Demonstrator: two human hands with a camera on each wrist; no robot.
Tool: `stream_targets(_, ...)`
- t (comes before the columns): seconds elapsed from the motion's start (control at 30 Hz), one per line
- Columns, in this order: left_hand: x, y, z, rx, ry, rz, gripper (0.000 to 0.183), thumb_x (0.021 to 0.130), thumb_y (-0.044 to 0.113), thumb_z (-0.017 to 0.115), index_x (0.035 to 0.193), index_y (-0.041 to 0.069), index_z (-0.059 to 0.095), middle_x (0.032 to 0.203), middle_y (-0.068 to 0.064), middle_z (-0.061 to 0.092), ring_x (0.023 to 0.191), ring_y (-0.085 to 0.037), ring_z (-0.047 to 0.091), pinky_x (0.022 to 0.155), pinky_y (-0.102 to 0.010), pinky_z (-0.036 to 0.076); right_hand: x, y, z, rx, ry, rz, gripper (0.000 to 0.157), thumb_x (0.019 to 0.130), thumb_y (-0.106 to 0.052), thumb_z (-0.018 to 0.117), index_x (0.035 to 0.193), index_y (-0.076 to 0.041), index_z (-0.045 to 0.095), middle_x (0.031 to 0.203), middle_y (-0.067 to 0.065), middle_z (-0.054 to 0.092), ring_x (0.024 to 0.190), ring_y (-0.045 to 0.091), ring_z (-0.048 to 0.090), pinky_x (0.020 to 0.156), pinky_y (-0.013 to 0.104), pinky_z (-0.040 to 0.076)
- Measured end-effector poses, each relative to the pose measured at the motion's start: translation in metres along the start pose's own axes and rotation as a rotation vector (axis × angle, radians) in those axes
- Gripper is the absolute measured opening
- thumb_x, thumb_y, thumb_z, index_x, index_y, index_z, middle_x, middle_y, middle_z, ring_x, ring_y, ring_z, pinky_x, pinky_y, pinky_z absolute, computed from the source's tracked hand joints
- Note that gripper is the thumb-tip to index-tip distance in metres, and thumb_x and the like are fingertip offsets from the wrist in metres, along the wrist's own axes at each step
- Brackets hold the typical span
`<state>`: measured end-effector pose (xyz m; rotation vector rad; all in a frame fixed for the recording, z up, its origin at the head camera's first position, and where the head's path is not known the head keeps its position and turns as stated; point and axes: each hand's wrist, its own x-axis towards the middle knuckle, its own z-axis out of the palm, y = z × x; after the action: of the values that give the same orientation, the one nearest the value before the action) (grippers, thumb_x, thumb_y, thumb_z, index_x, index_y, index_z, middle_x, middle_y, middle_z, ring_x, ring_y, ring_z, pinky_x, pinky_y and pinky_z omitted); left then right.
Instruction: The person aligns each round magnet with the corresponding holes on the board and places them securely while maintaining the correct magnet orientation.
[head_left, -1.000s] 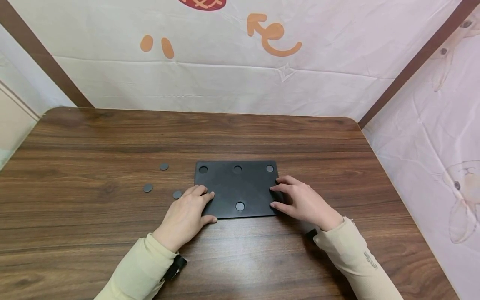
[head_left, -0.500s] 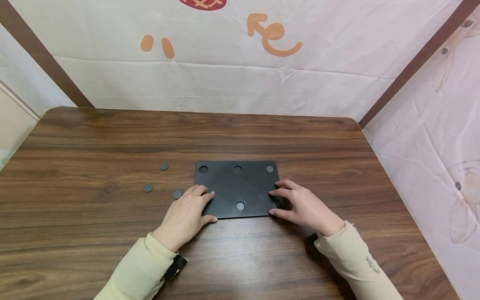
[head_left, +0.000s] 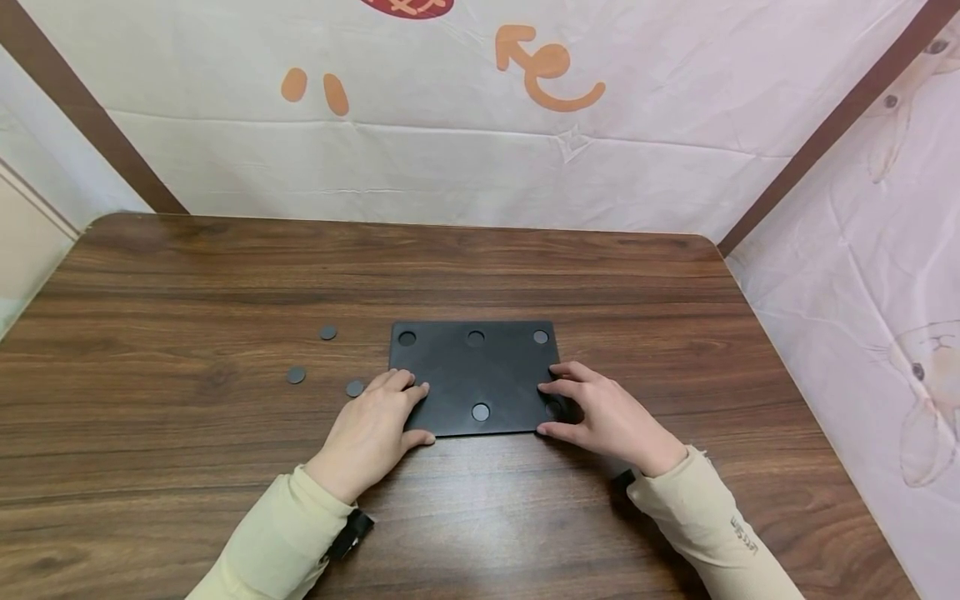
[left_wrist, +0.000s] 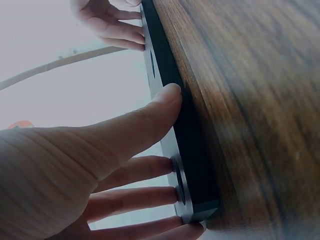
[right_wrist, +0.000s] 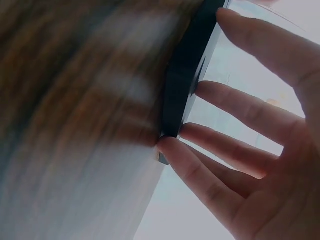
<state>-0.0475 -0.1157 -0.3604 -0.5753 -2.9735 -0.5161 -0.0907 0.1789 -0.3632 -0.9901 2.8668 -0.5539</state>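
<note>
A flat black rectangular board [head_left: 480, 375] with round recesses lies on the table between both hands. My left hand [head_left: 367, 433] rests on its near left corner, the thumb [left_wrist: 167, 97] on the front side and the fingers on the top and left edge. At the near right corner, my right hand [head_left: 603, 412] touches the board with extended fingers, its thumb [right_wrist: 235, 20] at the front edge. Grey discs [head_left: 480, 412] fill the near middle recess and the far right one. Darker recesses show at the far left and far middle. The near left recess is hidden under my left hand.
Three loose grey discs lie left of the board: one farther back [head_left: 327, 333], a disc [head_left: 296, 375] at the far left, and another disc [head_left: 354, 388] beside my left fingers. The wood-grain table [head_left: 480, 517] ends at a printed white curtain [head_left: 450, 179].
My right hand has shifted slightly toward the near edge of the board, uncovering a round recess near the right corner. My left hand and the loose discs have stayed put.
</note>
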Motion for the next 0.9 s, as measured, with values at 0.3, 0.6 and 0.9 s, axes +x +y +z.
stream_targets(0.3, -0.0019, 0.0016, -0.0002, 0.012, -0.004, 0.003, 0.056, 0.073, 0.029, 0.082, 0.118, -0.002, 0.066, 0.11, -0.014, 0.061, 0.115, -0.036, 0.057, 0.077, -0.042, 0.056, 0.0003, -0.0023, 0.0005, 0.007, 0.003, 0.01, 0.048, 0.077, -0.034, 0.08, 0.115, -0.006, 0.071, 0.129, 0.019, 0.058, 0.114, 0.032, 0.061, 0.091, 0.044, 0.052)
stream_targets(0.6, -0.0042, 0.0043, -0.0027, 0.055, -0.045, 0.011, 0.057, 0.079, 0.03, 0.078, 0.123, -0.003, 0.063, 0.121, -0.019, 0.059, 0.12, -0.039, 0.055, 0.08, -0.044, 0.056, 0.0001, -0.003, 0.0011, 0.026, 0.022, 0.013, 0.048, 0.076, -0.032, 0.081, 0.114, -0.004, 0.071, 0.127, 0.02, 0.059, 0.114, 0.034, 0.061, 0.092, 0.044, 0.052)
stream_targets(0.9, -0.0071, 0.0034, -0.0081, 0.06, -0.055, 0.005, 0.052, 0.083, 0.03, 0.075, 0.122, -0.003, 0.063, 0.126, -0.022, 0.058, 0.119, -0.036, 0.056, 0.078, -0.044, 0.056, -0.0002, -0.0038, 0.0002, 0.046, 0.04, 0.006, 0.047, 0.074, -0.03, 0.083, 0.112, -0.003, 0.072, 0.125, 0.021, 0.06, 0.113, 0.034, 0.061, 0.091, 0.043, 0.052)
